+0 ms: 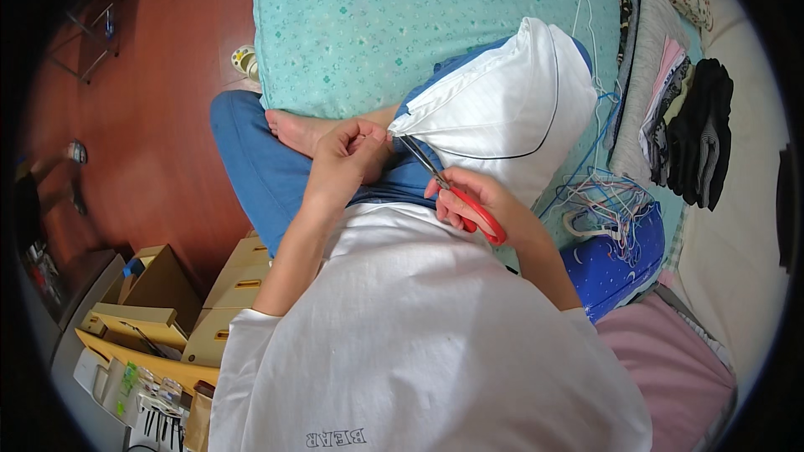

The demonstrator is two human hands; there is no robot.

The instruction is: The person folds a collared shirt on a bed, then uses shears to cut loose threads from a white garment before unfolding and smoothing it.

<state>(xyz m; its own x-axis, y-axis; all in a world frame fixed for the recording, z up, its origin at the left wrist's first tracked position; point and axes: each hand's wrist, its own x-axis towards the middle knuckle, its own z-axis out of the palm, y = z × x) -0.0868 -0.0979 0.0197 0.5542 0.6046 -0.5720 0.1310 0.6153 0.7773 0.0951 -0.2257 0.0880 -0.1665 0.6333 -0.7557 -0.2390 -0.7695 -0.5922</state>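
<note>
Across my lap, toward the right knee, lies a white pillowcase-like cloth (494, 105) with a dark piping line. My left hand (350, 155) pinches a gathered corner of it, fingers closed. In my right hand (477, 199) is a pair of scissors with red handles (486, 219), held by the loops. Their dark blades (419, 155) point up and left, with the tips at the pinched corner. Whether the blades have the fabric or a thread between them is too small to make out.
I sit cross-legged on a bed with a teal patterned sheet (352, 25). At right are folded clothes (670, 109), a tangle of wire hangers (615, 205) and a blue starry cushion (615, 264). Wooden drawers (239, 285) stand lower left; another person's legs (63, 176) show at the far left.
</note>
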